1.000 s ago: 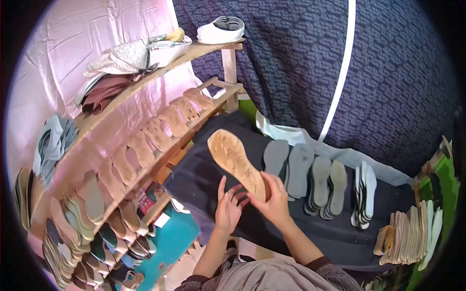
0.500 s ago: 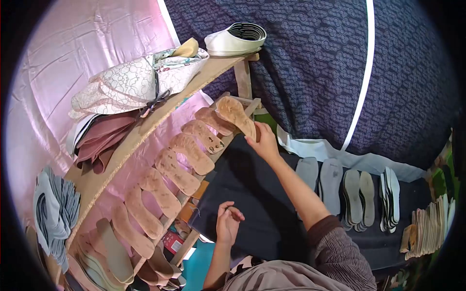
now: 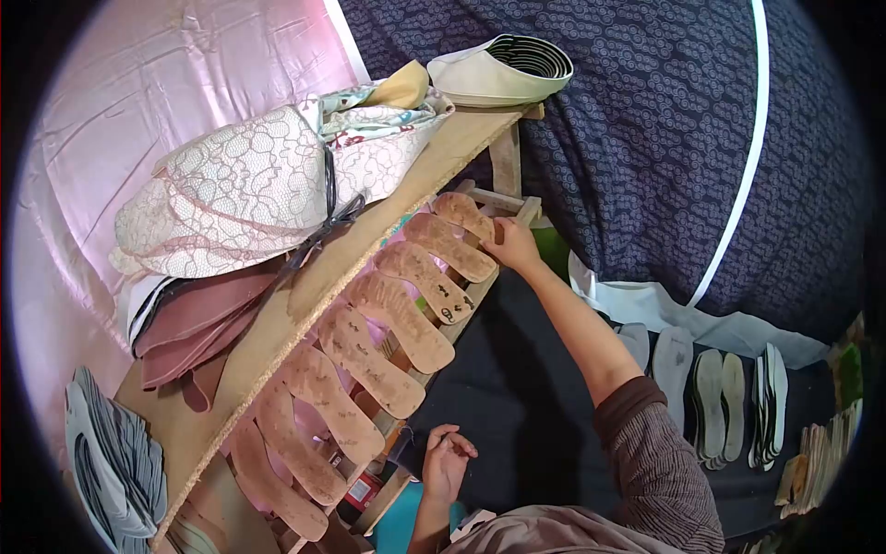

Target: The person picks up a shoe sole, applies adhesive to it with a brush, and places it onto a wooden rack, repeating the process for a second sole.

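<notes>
My right hand (image 3: 513, 244) reaches to the far end of a slatted wooden rack and grips the end of a brown insole (image 3: 463, 214). That insole lies on the rack at the head of a row of similar brown, scuffed insoles, including a speckled one (image 3: 426, 280) and a wider one (image 3: 401, 319). My left hand (image 3: 447, 466) hovers low in front of me, near the lower part of the rack. Its fingers are loosely bent, and nothing shows in them.
Above the rack a wooden shelf (image 3: 305, 342) carries a tied patterned bundle (image 3: 231, 194), pink sheets (image 3: 198, 328) and a cream stack of curved pieces (image 3: 480, 78). Grey pieces (image 3: 111, 462) stand at left. On the dark cloth at right lie grey insoles (image 3: 672, 369) and a striped stack (image 3: 817, 462).
My right hand has lowered the brown insole from above the rack onto its far end. My left hand stays low, its fingers slightly more curled. The view has shifted left and closer to the shelf.
</notes>
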